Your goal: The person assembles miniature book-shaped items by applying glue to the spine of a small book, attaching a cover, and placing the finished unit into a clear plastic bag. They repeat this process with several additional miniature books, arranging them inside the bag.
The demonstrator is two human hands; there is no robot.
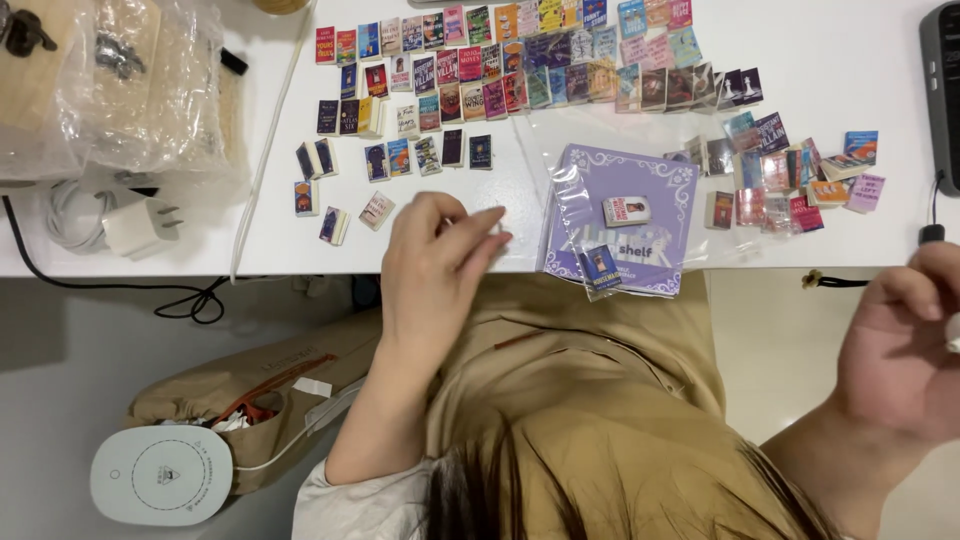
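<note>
Pinching something too small to make out, the left hand (435, 262) is hovering at the near edge of the white table (850, 60), just near the tiny books (480, 60) lying cover-up in rows for easy sorting, while the right hand (905, 345) is curling loosely off to the right, its grip unclear.

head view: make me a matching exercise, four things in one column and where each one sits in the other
Things
1. purple booklet
2. white charger
3. round white device
4. tan bag

Places
A. on the floor, lower left corner
B. at the desk's left edge, beside a coiled white cable
C. on the desk under a clear plastic sleeve
D. on the floor, beside the left hand's forearm

Pairs: 1-C, 2-B, 3-A, 4-D
</note>
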